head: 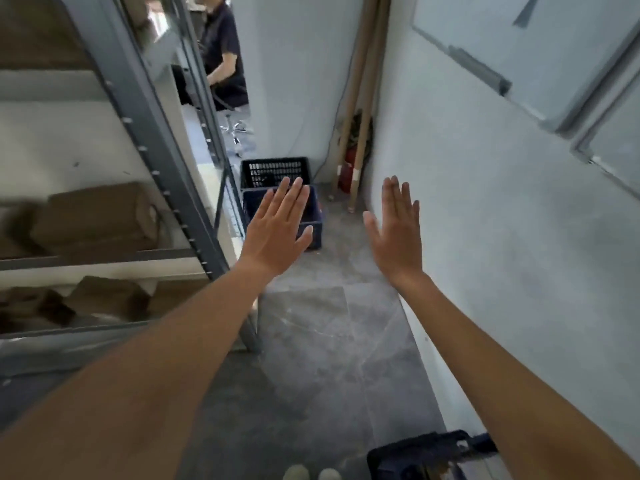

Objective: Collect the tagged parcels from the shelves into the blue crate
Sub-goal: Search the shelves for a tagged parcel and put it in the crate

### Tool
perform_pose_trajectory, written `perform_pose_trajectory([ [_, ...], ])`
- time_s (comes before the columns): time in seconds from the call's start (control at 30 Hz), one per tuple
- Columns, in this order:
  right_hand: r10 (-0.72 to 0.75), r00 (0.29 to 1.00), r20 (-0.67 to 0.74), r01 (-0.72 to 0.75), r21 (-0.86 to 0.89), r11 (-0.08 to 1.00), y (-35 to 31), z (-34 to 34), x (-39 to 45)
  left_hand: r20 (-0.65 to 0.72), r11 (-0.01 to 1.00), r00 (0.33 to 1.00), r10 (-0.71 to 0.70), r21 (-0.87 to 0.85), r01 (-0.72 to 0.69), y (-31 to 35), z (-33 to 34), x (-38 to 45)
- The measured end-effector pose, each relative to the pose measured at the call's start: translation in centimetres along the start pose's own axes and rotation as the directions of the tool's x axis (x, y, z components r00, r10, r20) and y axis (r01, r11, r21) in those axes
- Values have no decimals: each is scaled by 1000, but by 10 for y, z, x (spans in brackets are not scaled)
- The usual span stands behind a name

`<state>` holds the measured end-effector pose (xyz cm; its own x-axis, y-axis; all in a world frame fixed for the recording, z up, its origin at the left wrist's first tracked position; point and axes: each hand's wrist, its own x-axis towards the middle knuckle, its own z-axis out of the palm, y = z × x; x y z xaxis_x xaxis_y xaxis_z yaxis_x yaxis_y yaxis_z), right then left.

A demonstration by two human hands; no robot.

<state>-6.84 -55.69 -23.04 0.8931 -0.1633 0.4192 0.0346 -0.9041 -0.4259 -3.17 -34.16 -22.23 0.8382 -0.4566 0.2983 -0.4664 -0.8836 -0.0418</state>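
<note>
Both my arms stretch forward over a grey floor. My left hand (277,230) is flat and empty, fingers together, and covers part of a blue crate (313,220) on the floor at the far end of the aisle. My right hand (394,230) is also flat and empty, close to the white wall. Brown parcels (93,216) lie on the middle shelf of the grey metal rack (152,161) at my left, and more parcels (104,296) sit on the shelf below. The picture is blurred, so no tags can be made out.
A black crate (275,171) stands behind the blue one. Another dark crate (429,455) sits by my feet at the lower right. Cardboard tubes (363,98) lean in the far corner beside a red extinguisher (348,174). A seated person (223,57) is beyond the rack.
</note>
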Motion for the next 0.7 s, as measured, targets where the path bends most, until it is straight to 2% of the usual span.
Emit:
perform_pose_trajectory([
  [0.17,-313,949,28,309,98,946,-123,26,44,-110,961,960,-258,70,267,-83,-55,-43],
  [0.27,-494,869,20,483,171,859,-197,39,45,-164,909,924,-345,188,372,-133,-87,-80],
  [0.37,-627,779,4,609,233,758,-260,54,34,-217,829,852,-477,211,518,-175,-113,-122],
  [0.53,-745,666,29,711,275,647,-363,88,9,-271,703,750,-604,261,661,-244,-138,-205],
  [0.7,-806,586,80,758,296,581,-463,134,-12,-300,626,691,-658,294,723,-320,-157,-271],
])
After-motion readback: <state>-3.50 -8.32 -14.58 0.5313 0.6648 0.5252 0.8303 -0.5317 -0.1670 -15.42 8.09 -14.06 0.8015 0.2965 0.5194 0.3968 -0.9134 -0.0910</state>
